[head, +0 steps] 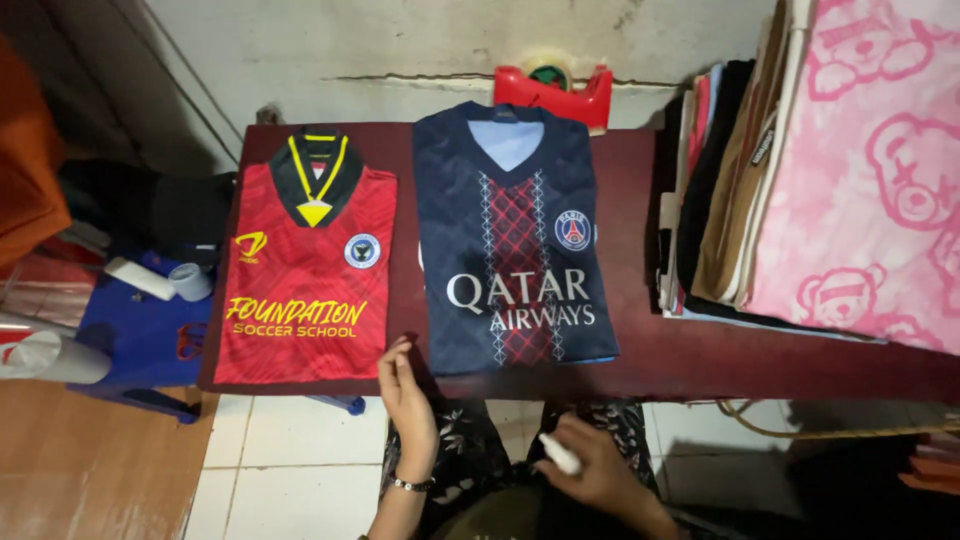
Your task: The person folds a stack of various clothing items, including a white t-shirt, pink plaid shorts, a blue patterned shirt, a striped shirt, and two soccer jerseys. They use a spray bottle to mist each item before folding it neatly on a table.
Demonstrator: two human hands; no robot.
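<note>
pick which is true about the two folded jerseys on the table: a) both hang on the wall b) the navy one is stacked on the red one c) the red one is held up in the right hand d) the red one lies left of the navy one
d: the red jersey lies flat on the dark red table to the left of the navy jersey, side by side, while the right hand holds a small white object below the table edge.
</note>
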